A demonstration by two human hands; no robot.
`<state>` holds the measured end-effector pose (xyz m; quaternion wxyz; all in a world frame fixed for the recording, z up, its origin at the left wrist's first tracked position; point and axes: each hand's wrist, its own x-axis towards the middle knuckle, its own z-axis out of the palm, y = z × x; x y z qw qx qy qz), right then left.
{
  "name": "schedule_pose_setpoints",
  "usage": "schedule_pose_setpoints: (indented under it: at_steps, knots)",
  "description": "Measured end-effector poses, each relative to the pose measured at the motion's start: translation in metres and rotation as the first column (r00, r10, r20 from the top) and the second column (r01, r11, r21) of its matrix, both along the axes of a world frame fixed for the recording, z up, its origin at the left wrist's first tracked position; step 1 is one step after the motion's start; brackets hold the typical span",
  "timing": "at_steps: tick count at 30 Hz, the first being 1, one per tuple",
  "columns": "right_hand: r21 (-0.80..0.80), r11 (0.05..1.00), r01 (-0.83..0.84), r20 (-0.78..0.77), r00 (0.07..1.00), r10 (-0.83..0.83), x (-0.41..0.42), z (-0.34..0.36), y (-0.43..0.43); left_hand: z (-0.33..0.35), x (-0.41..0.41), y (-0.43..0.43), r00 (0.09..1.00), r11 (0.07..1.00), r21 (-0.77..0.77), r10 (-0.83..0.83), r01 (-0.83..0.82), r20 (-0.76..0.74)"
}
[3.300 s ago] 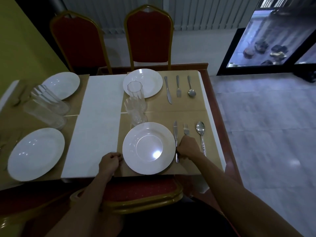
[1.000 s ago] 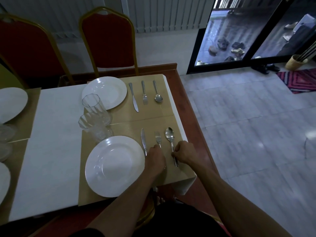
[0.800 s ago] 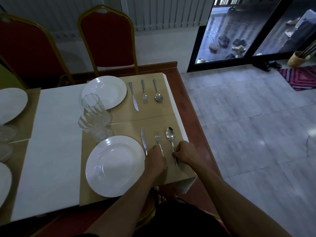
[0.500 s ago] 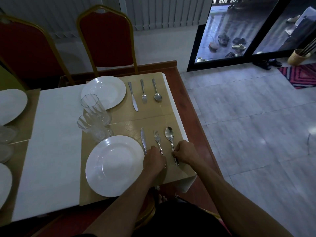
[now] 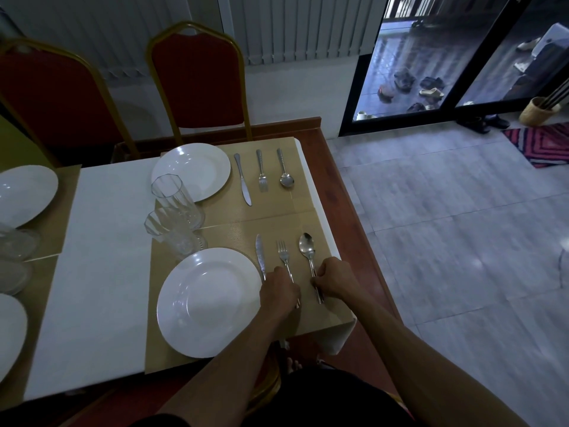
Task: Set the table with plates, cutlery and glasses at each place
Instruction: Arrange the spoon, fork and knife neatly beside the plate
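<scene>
Grip, left hand (image 5: 278, 291): curled over the fork (image 5: 284, 257) handle.
Grip, right hand (image 5: 334, 280): I pinch the spoon (image 5: 308, 246) handle.
Place: both right of the plate (image 5: 209, 300).
Risk: my uneven push could skew fork into knife (image 5: 260, 254).

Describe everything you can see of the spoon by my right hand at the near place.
The spoon is shiny, silvery metal, with an oval bowl and a slim straight handle. It lies flat on the tan placemat, bowl pointing away from you, just right of the fork. Your right hand pinches its handle midway; the end shows below.
</scene>
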<state>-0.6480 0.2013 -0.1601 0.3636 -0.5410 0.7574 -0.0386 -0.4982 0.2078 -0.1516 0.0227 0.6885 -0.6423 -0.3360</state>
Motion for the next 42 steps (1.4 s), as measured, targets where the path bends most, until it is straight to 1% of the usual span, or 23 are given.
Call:
schedule_pose_setpoints:
  at_steps: [7, 12, 16, 22, 28, 36, 39, 42]
  knots:
    - [-0.003, 1.0, 0.003, -0.017, 1.0, -0.003, 0.003, 0.006, 0.0, 0.0, 0.002, 0.0, 1.0, 1.0, -0.011, -0.003, 0.003, -0.005]
    - [0.031, 1.0, -0.001, -0.017, 1.0, 0.002, 0.002, 0.01, -0.002, 0.01, 0.005, -0.004, 1.0, 0.999, 0.035, -0.009, 0.01, -0.03]
    - [0.043, 0.999, 0.009, -0.01, 1.0, -0.008, -0.001, 0.014, -0.007, 0.021, 0.01, -0.006, 0.998, 0.999, 0.035, -0.022, 0.024, -0.058]
    - [-0.055, 0.998, 0.024, -0.022, 0.999, -0.025, -0.001, 0.025, -0.016, 0.041, 0.023, -0.014, 0.993, 1.0, 0.009, -0.025, 0.026, -0.112]
    - [-0.099, 0.995, 0.003, 0.043, 0.999, 0.001, 0.026, 0.046, -0.028, 0.053, 0.045, -0.022, 0.971, 0.999, -0.013, 0.026, -0.03, -0.237]
    - [-0.194, 0.974, 0.119, 0.159, 0.983, -0.089, 0.07, 0.076, -0.049, 0.066, 0.092, -0.047, 0.941, 0.995, -0.071, 0.036, -0.064, -0.336]
    - [-0.225, 0.965, 0.135, 0.156, 0.983, -0.101, 0.079, 0.087, -0.054, 0.066, 0.104, -0.063, 0.932, 0.992, -0.102, 0.031, -0.072, -0.361]
    - [-0.249, 0.957, 0.149, 0.14, 0.983, -0.117, 0.083, 0.093, -0.057, 0.069, 0.107, -0.074, 0.925, 0.993, -0.095, 0.028, -0.069, -0.379]
